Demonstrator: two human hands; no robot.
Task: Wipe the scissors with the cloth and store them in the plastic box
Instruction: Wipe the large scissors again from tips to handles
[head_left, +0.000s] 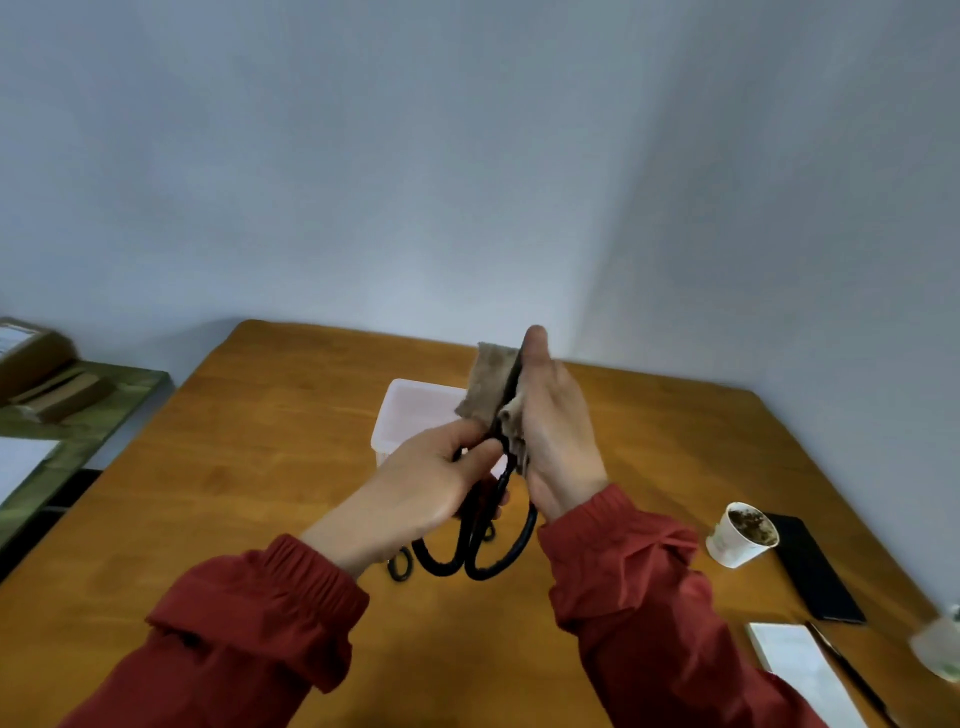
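Red sleeves (260, 613) nearest; left hand (415, 493) fingers curled on scissors (498, 551) handles; right hand (558, 441) fingers pinch cloth (491, 384) round blades; wiping seemingly underway, storing in plastic box (410, 415) left

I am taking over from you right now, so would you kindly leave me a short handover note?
Left hand grips the scissors just above the handle loops, blades pointing up and away.
Right hand holds the cloth folded over the blades.
Plastic box stands on the table behind both hands.
Done: scissors picked up, cloth on the blades.
Left: finish wiping, then put the scissors in the box.
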